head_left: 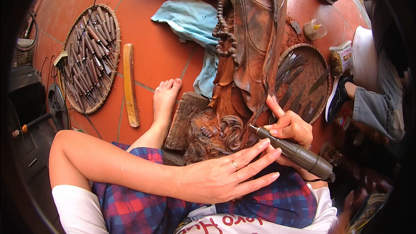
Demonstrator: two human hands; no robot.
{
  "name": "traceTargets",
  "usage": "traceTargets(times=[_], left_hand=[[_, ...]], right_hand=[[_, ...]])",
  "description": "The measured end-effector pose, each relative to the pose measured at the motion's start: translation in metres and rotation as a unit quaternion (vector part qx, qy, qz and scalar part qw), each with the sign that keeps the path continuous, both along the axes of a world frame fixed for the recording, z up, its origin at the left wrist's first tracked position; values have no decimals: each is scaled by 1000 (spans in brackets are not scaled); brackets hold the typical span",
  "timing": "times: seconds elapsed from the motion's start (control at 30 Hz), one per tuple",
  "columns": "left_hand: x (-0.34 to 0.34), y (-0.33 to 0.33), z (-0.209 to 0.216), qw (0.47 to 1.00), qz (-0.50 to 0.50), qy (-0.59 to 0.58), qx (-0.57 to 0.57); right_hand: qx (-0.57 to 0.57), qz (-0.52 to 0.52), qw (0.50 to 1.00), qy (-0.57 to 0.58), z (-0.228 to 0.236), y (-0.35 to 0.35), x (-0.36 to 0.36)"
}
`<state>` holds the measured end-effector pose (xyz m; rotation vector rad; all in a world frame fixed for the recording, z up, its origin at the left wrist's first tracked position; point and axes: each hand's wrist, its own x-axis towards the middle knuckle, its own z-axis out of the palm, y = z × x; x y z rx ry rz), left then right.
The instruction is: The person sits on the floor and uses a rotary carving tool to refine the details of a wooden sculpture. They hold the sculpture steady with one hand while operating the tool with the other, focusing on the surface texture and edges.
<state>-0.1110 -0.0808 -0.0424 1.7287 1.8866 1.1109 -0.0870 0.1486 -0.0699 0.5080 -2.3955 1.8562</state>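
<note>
Just beyond both hands (pixel 223 177), wooden statue (pixel 253 60).

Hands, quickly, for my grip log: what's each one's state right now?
Left hand: open, outstretched toward the handheld power tool.
Right hand: closed, holding that tool.

Reddish-brown carving (pixel 258 39), dark olive-grey tool (pixel 299 154), pale blue cloth (pixel 188 19), red-and-blue plaid garment (pixel 130 203), orange floor (pixel 162 54)

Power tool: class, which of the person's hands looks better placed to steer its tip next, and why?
Probably the right hand: it holds the power tool near the tip, which points at the wooden statue. The left hand is spread, its fingers only reaching the tool's side.
</note>
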Motion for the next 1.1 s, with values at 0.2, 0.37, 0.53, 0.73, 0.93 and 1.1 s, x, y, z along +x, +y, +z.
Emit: traceTargets(times=[0.2, 0.37, 0.53, 0.73, 0.93, 1.1], left_hand=[[-1, 13, -4, 1000, 2, -15, 21], [-4, 20, -3, 1000, 4, -23, 16], [-3, 18, -5, 999, 0, -32, -6], [-5, 21, -9, 999, 5, -39, 6], [-4, 17, -6, 1000, 1, -22, -14], [-1, 13, -5, 1000, 0, -19, -12]], right_hand=[[-78, -49, 996, -18, -9, 1, 2], [-81, -89, 992, -31, -14, 0, 11], [-127, -50, 991, -1, -24, -1, 12], [-117, -69, 991, 3, -28, -1, 14], [-111, -64, 992, 10, -27, -4, 12], [-81, -51, 995, 23, -24, -2, 11]])
